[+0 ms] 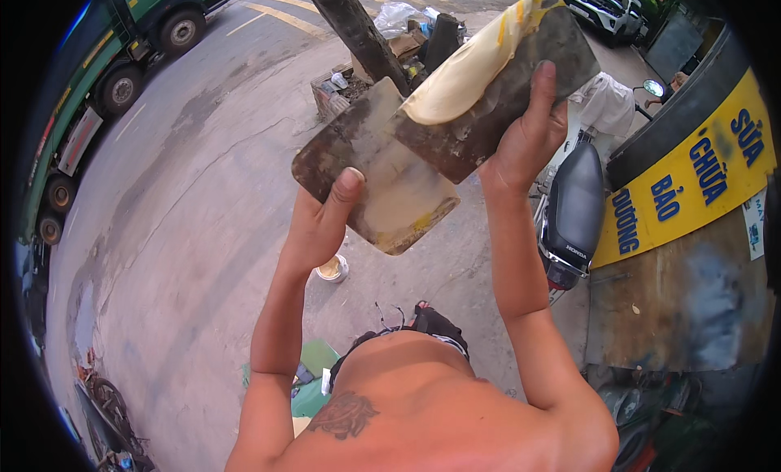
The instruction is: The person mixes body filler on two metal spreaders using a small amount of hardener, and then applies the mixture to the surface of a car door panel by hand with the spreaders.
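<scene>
My left hand [319, 230] grips a flat, worn putty spreader [389, 167], its thumb pressed on the face. Thin smears of pale filler and a yellowish patch near one corner cover that plate. In my right hand [525, 150] is a second, darker putty spreader [496, 118], thumb on top and fingers hidden behind. A thick cream-coloured strip of putty [464, 83], streaked with yellow, lies along its left edge. Both plates are held up in front of me. The right one overlaps the left one's upper right part; whether they touch I cannot tell.
A small white tub [332, 270] with cream-coloured contents stands on the pavement below my left hand. To the right are a parked motorbike [574, 199] and a yellow sign [691, 175]. Ahead are a tree trunk [358, 32] and rubbish; a green truck [102, 45] is on the road.
</scene>
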### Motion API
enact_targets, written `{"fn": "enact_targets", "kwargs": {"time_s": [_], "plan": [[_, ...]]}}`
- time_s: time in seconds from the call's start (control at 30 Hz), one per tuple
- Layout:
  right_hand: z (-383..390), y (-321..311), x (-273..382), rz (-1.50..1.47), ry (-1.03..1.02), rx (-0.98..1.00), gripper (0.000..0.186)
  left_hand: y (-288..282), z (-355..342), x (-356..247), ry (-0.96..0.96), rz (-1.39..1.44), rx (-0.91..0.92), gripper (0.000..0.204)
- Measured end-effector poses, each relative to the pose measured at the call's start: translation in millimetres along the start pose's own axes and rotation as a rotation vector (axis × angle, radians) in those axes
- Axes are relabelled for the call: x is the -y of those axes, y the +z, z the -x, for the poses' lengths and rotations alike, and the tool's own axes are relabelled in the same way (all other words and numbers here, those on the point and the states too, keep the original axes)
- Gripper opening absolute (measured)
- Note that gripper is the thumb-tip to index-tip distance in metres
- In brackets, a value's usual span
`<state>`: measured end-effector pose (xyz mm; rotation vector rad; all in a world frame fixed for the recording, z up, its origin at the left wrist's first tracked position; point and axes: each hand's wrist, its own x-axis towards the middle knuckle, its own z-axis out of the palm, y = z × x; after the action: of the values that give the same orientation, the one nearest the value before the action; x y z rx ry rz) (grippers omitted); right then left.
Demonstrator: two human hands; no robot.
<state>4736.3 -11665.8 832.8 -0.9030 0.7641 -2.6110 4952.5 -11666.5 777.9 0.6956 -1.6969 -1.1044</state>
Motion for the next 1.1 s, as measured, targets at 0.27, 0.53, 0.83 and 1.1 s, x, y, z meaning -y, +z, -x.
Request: {"fn": "enact_targets", "kwargs": {"time_s": [0.27,0.53,0.83,1.1], "plan": [[19.4,-13.7,-14.1,0.386,0.018,0.701,0.032,15.5,-13.9,13.1,-0.188,0.634,-0.588,0.039],[11.4,-6.0,-50.9,0.637,-0.507,1.160,0.027,25.9,-16.6,70.3,0.114,0.048,-0.880,0.057],[22.4,14.7,-87.0,0.419,-0.413,1.330,0.026,25.2,-6.8,81.2,0.216,-0.032,-1.057,0.066],[18.3,104.4,-138.7,0.097,-0.569,1.195,0.028,-40.0,-8.8,62.2,-0.062,0.284,-0.939,0.058]]}}
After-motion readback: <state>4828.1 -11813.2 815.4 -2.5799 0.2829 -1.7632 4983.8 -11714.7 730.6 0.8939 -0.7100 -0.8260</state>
